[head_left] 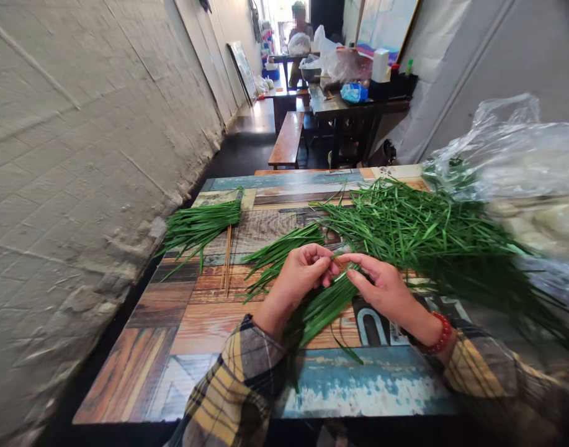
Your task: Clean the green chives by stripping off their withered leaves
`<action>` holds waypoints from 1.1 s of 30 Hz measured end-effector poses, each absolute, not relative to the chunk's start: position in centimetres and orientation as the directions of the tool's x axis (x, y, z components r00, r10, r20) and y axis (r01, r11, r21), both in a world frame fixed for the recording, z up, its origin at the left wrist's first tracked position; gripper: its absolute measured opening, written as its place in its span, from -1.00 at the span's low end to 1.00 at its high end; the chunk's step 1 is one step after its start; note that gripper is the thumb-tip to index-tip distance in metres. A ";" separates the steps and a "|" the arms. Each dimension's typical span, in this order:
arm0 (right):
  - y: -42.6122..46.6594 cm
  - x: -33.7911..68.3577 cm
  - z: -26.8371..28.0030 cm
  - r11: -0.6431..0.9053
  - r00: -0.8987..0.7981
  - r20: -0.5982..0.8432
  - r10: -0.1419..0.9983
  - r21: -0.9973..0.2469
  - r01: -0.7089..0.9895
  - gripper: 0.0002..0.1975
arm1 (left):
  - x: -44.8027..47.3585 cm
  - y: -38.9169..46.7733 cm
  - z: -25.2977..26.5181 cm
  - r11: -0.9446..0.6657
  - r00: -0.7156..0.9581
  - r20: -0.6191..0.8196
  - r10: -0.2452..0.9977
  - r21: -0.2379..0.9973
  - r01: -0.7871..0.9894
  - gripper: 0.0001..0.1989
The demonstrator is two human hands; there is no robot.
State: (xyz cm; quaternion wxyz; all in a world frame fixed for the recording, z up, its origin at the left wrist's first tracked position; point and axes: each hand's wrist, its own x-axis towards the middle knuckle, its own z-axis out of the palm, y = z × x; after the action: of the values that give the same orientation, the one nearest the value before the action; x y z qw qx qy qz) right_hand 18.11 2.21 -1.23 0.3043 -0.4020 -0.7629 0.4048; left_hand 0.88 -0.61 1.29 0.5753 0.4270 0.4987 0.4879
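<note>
Both hands meet over a bunch of garlic chives near the middle of the table. My left hand is closed in a pinch at the upper end of the bunch. My right hand holds that same end between thumb and forefinger; whether a thin stick is in the fingers too, I cannot make out. Just beyond my left hand lies another small bunch of chives. Farther left, a skewered bunch of chives rests with thin wooden skewers sticking out toward me.
A big loose heap of chives spreads over the table's right side. Behind it stands a clear plastic bag with pale contents. A white wall runs along the left. Beyond are a bench, a cluttered table and a person.
</note>
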 end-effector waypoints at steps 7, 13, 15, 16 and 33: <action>2.0 18.0 -1.0 0.376 -0.505 0.166 0.847 -0.858 0.350 -0.68 | 0.8 -0.6 1.1 0.151 0.017 -0.150 0.989 0.980 -0.132 -0.86; 2.0 18.0 -0.8 0.397 -0.498 0.174 0.850 -0.833 0.387 -0.67 | 0.9 -0.5 1.1 0.119 0.002 -0.119 0.993 0.989 -0.083 -0.88; 2.1 18.0 -0.8 0.393 -0.493 0.173 0.853 -0.835 0.385 -0.68 | 1.0 -0.4 1.1 0.112 -0.005 -0.113 0.994 0.992 -0.058 -0.89; 2.1 18.0 -0.9 0.387 -0.493 0.169 0.853 -0.839 0.383 -0.68 | 1.0 -0.4 1.1 0.109 -0.006 -0.109 0.994 0.993 -0.046 -0.90; 2.2 18.4 -1.8 0.345 -0.458 0.150 0.876 -0.859 0.379 -0.51 | 0.9 -0.3 -0.3 -0.005 -0.032 0.011 0.999 0.982 0.188 -0.94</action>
State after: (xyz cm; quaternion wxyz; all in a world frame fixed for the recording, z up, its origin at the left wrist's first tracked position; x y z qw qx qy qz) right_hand 18.40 2.21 -1.78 0.3152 -0.4144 -0.7571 0.3945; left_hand 0.90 -0.34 -0.30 0.4406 0.5386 0.5510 0.4607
